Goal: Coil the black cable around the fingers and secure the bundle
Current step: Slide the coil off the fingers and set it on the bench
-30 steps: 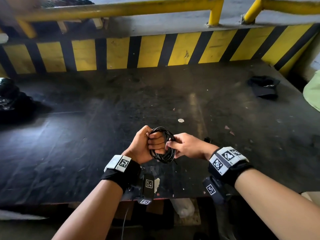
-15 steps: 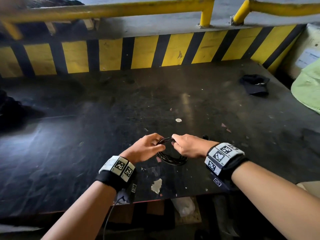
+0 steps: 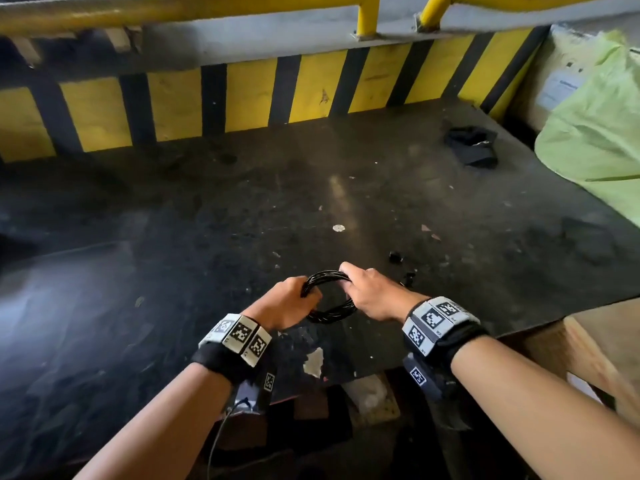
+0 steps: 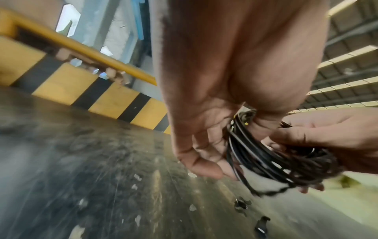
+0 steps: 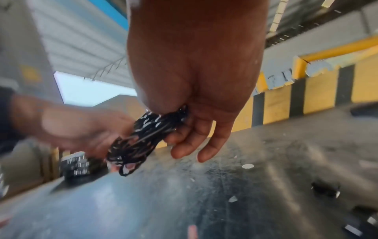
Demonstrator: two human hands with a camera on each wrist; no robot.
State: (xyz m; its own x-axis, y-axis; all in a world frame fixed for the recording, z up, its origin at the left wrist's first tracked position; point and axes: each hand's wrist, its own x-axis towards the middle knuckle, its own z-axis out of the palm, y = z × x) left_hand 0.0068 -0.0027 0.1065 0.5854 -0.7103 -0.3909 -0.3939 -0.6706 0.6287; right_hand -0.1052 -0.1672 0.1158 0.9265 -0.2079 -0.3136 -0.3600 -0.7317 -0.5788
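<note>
Black cable (image 3: 329, 296) is wound into a multi-strand ring, held up just above the near edge of the worktop (image 3: 173, 258), between my two hands. Left hand (image 3: 281, 306) has the left side of the ring: from the left wrist view the strands (image 4: 266, 155) run under the thumb and across the fingers (image 4: 204, 155), which curl loosely around them. Right hand (image 3: 375, 296) grips the right side, knuckles up in the head view; in the right wrist view the bundle (image 5: 143, 139) comes out from between thumb and palm with the fingers (image 5: 196, 142) hanging down beside it, thumb pinching. The wrist views are motion-blurred, so I cannot tell whether a tie or wrap is on the bundle. Both hands sit close together, the ring bridging them. On the worktop just beyond my right hand are small black bits (image 3: 394, 257), a pale round speck (image 3: 338, 228) farther out, and a black cloth item (image 3: 472, 146) near the far right corner. A green bag (image 3: 592, 133) sits at the right edge, a yellow-and-black striped barrier (image 3: 242, 98) along the back.
</note>
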